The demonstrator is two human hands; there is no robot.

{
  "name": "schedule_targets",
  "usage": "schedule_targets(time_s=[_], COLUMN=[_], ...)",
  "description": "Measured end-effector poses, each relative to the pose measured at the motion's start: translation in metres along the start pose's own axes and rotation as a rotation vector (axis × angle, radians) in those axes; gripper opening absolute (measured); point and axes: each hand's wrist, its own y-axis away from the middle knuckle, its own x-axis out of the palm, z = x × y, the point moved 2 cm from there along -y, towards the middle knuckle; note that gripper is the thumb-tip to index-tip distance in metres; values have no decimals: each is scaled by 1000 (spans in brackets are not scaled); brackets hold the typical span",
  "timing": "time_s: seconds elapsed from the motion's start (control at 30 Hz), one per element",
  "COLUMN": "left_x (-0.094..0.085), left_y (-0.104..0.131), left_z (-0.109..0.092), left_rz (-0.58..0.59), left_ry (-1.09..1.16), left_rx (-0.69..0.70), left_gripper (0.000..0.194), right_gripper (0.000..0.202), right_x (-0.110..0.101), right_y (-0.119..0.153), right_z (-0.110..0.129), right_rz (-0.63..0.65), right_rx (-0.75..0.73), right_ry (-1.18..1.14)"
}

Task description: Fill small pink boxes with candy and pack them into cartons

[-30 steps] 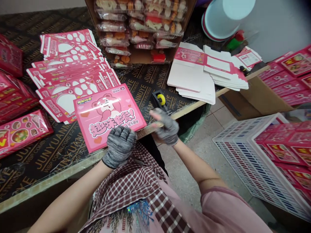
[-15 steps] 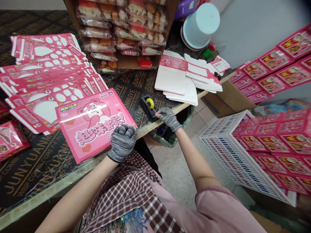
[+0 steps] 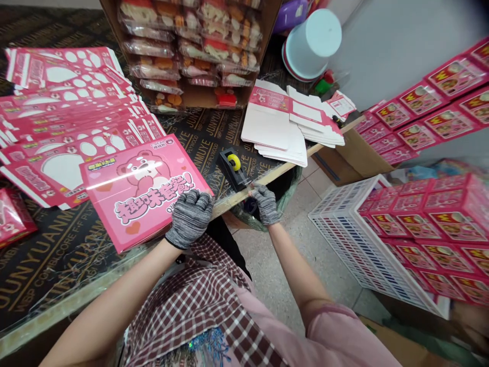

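Observation:
A pink box [image 3: 133, 183] printed with a bear lies at the table's front edge. My left hand [image 3: 191, 218], in a grey knit glove with bare fingertips, is closed on its right front corner, fingers curled; the thumb is hidden. Just to the right stands a black tape dispenser [image 3: 234, 179] with a yellow-cored roll [image 3: 234, 162]. At the dispenser's front end, my gloved right hand [image 3: 265, 204] pinches a short strip of clear tape [image 3: 246, 182] that runs back to the dispenser.
Flat pink cut-out sheets [image 3: 76, 122] overlap at the left. An upright carton [image 3: 263, 46] holds bagged toy pieces. White and pink card blanks [image 3: 273, 125] lie beyond the dispenser, near a pale blue bucket [image 3: 319, 38]. On the right, a white crate [image 3: 336, 239] carries stacked pink boxes [image 3: 439, 219].
My right hand has moved down and away from the dispenser, and a strip of clear tape now shows between them. My left hand stays on the box corner.

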Motion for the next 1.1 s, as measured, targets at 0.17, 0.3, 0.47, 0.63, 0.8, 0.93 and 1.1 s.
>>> schedule_targets(time_s=[0.17, 0.3, 0.47, 0.63, 0.8, 0.93, 1.1], left_x=[0, -19, -29, -27, -33, -37, -35], left_y=[1, 9, 25, 32, 37, 33, 29], left_z=[-1, 7, 14, 14, 16, 16, 14], left_rz=[116, 111, -18, -6, 8, 155, 279], left_ry=[41, -36, -16, 35, 105, 62, 110], left_rx=[-84, -153, -141, -163, -157, -74, -186], left_gripper=[21, 28, 10, 15, 26, 36, 29], right_gripper=[19, 24, 23, 29, 44, 53, 53], right_x=[10, 4, 14, 55, 75, 74, 88], right_y=[-2, 4, 37, 59, 63, 66, 67], right_z=[-16, -5, 68, 141, 147, 142, 127], right_rz=[-125, -265, -61, 445, 564, 557, 457], right_rx=[-26, -6, 54, 188, 239, 236, 186], right_ry=[18, -56, -175, -445, -538, -500, -305])
